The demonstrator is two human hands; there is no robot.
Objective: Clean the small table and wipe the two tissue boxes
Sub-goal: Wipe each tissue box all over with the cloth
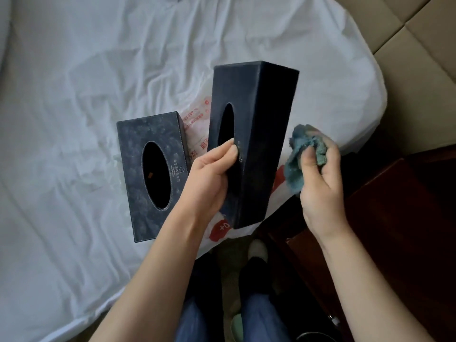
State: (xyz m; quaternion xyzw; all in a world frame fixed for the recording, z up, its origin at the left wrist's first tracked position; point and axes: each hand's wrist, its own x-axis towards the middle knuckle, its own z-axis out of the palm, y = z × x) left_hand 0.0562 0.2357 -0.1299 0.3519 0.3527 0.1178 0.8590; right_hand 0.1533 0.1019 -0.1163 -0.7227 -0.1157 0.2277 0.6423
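Rumpled white bedding [74, 70] backs your work: your left hand [209, 178] grips the raised tissue box [259, 134], thumb beside its oval slot, while your right hand [320, 183] curls its fingers round the bunched blue cloth [303, 154] near it. Brace the box and wipe each face in long strokes; the second tissue box [150, 174] lies flat on the sheet.

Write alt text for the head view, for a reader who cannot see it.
The left hand holds a dark tissue box on end over a white bed sheet, while the right hand grips a crumpled blue-green cloth beside it. A second tissue box lies flat on the sheet, oval opening up.
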